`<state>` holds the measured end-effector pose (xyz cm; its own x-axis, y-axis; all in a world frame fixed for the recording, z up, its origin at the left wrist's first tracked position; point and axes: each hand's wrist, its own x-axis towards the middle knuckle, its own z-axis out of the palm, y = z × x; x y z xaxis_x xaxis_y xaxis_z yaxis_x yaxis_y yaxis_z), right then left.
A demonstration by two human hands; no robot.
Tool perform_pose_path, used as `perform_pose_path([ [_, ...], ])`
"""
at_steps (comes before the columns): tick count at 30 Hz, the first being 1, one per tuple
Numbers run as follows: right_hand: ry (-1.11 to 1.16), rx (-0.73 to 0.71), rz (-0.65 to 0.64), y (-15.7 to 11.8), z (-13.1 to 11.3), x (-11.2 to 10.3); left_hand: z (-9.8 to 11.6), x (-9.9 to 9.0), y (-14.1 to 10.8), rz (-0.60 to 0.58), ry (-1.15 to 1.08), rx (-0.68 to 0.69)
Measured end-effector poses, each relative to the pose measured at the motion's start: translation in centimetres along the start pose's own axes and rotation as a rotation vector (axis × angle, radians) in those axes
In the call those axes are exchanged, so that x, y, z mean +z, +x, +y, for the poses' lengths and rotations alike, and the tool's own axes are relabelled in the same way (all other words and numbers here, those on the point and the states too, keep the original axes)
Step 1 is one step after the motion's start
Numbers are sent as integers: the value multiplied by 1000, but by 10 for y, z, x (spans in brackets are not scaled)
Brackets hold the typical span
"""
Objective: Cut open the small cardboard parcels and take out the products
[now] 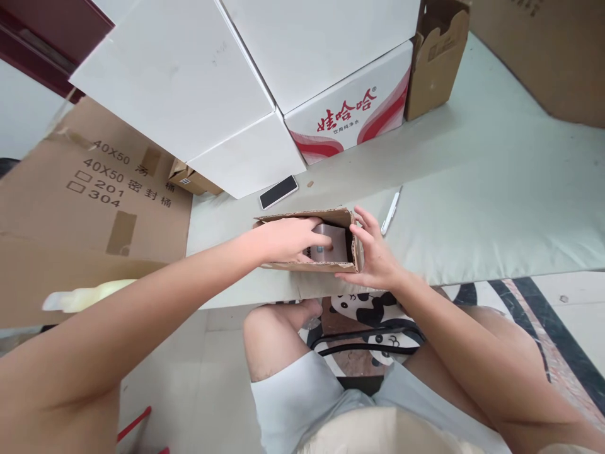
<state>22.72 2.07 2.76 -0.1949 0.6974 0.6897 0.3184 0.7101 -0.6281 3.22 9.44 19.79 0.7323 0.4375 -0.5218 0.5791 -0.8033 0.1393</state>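
While right hand, half-curled, holds carton end by bench front edge, left hand, part-spread, reaches inside, its grip unclear.

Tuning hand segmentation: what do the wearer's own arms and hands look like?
Left hand and right hand: no gloves. Forearms bare: no watch, cables or markings visible. No rings seen on the fingers, some partly hidden. Clothing: pale grey-blue shorts, cream top.
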Motion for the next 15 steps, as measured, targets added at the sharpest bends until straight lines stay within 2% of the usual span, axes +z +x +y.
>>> perform_pose_path([
  [3, -14, 9, -12, 1, -2, 2, -6, 2, -16, 95, -15, 17],
  [6, -32, 40, -15, 0, -3, 1, -13, 5, -35, 183, -73, -26],
  [11, -48, 20, -18, -1, 0, -2, -24, 9, -69, 240, -198, -130],
  [13, -54, 49, -36, -1, 1, -2, -24, 9, -77, 265, -218, -221],
  [15, -57, 74, -42, -1, 2, -1, -19, 6, -76, 254, -195, -396],
])
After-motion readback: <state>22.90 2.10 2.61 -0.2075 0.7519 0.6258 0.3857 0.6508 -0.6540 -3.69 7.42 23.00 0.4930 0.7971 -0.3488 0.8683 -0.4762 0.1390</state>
